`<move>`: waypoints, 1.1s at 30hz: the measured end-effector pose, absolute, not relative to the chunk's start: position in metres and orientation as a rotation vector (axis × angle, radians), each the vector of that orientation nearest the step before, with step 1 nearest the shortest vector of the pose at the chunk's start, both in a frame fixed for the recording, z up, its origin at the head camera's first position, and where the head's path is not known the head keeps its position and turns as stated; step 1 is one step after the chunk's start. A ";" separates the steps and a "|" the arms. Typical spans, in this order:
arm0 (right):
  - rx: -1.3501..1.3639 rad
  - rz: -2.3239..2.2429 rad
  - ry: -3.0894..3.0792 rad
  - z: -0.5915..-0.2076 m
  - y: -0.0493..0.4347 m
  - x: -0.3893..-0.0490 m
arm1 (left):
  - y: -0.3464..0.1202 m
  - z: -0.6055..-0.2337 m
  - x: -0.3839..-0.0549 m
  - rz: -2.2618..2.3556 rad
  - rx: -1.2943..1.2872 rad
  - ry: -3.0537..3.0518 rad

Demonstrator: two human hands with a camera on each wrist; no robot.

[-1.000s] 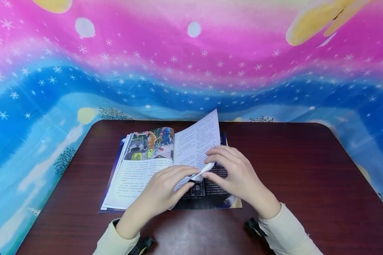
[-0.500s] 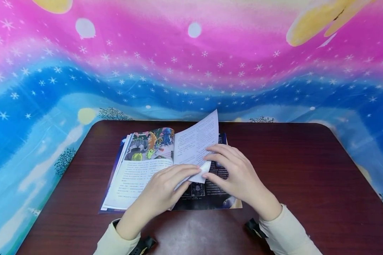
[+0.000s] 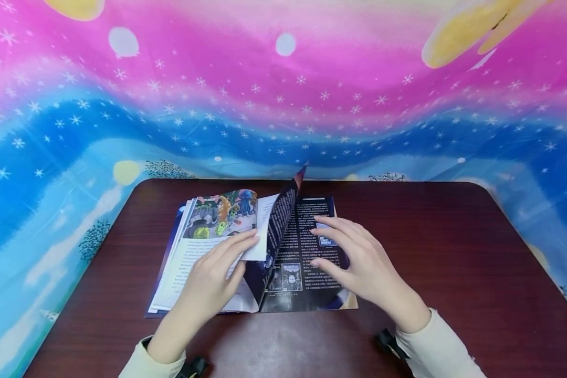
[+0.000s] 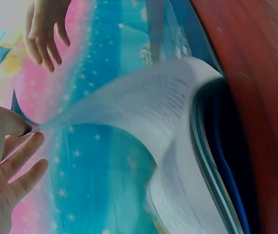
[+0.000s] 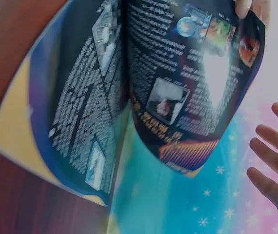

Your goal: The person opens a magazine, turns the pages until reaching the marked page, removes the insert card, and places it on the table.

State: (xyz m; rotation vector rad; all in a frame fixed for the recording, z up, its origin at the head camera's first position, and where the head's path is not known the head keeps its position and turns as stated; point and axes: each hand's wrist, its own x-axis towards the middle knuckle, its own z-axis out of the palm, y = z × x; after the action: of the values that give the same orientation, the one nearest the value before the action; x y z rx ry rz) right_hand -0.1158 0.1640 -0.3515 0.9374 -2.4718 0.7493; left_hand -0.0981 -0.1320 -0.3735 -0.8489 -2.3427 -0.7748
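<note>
An open magazine point(image 3: 312, 299) lies on the table, with printed text and a colourful cartoon picture point(image 3: 224, 212) on its left side. My left hand point(image 3: 212, 273) pinches the corner of one page point(image 3: 283, 220) between thumb and fingers, and that page stands curved up from the spine. In the left wrist view the lifted page point(image 4: 124, 102) stretches from the binding to the pinch. My right hand point(image 3: 361, 257) hovers over the dark right-hand page, fingers spread and slightly bent, holding nothing. The right wrist view shows the dark, photo-printed face of the raised page point(image 5: 177, 73).
A dark reddish-brown table point(image 3: 434, 252) with rounded far corners extends around the magazine. Behind it hangs a pink and blue backdrop point(image 3: 245, 100) with white snowflakes. Black straps point(image 3: 389, 344) show at the cuffs of the pale sleeves point(image 3: 437, 346).
My left hand has drawn left with the page corner, so the page swings over and shows its dark side. My right hand has parted from the page and shifted slightly right.
</note>
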 end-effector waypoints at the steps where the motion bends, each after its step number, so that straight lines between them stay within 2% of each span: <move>1: 0.936 0.741 -2.484 -0.353 0.166 -0.115 | -0.135 -0.375 -0.097 -0.763 -0.828 -2.348; 20: 0.908 0.585 -2.628 -0.379 0.192 -0.114 | -0.183 -0.387 -0.079 -0.702 -0.554 -2.455; 33: 0.902 0.528 -2.697 -0.390 0.202 -0.112 | -0.199 -0.394 -0.071 -0.681 -0.465 -2.402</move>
State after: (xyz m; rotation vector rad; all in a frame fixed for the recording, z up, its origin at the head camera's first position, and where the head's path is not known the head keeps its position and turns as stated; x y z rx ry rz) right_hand -0.1122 0.2019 -0.3901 0.9017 -2.6968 0.5278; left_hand -0.0711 -0.1987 -0.3945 -0.4651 -2.4016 -0.6814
